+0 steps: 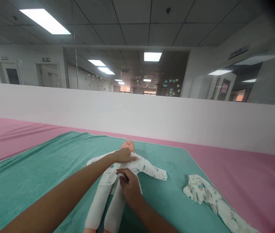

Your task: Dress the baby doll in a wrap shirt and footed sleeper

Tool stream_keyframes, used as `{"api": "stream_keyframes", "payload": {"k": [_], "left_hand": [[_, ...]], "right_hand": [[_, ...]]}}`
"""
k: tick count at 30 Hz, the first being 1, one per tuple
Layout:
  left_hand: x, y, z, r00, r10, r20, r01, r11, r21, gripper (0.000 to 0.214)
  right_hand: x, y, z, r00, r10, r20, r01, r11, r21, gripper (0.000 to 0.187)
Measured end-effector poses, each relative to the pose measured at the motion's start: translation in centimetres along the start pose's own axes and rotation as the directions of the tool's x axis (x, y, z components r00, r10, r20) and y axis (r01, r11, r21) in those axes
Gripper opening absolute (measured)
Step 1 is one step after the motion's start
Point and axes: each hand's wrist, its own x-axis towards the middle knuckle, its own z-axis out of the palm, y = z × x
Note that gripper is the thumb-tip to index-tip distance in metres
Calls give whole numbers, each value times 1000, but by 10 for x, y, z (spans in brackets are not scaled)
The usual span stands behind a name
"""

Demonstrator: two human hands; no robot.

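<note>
A baby doll [128,145] lies on its back with its head away from me, its feet toward me. White leggings [98,200] cover its legs, and a white baby shirt [149,168] with small green prints is on its upper body, both sleeves spread out. My left hand [124,156] is at the doll's upper chest, most fingers curled down on the shirt and one pointing right. Lower down, at the belly, my right hand [129,184] pinches the front edge of the shirt between thumb and fingers. The cloth under my left palm is hidden.
A green blanket [42,168] lies under the doll, over a pink sheet [253,174]. At the right, a crumpled white printed baby garment [207,194] lies across the blanket's edge. Behind stands a low white wall [137,113] with a large mirror or glass above.
</note>
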Motion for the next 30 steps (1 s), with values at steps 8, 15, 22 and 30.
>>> {"api": "stream_keyframes", "payload": {"k": [8,15,22,30], "left_hand": [[13,10,11,982,-177,-65,182,980,76,26],[18,-26,12,932,-288,-219,285,957,-44,23],[-17,-35,28,880,-330,-342,243,931,-273,31],[-104,-37,58,889,-329,-319,145,862,-485,30]], "right_hand": [[-15,-4,32,978,-199,61,207,961,-184,25],[-24,-3,17,901,-342,265,399,894,-204,32],[-21,16,-18,934,-271,233,356,763,-539,26],[-6,17,-11,1000,-19,11,21,949,-313,24]]}}
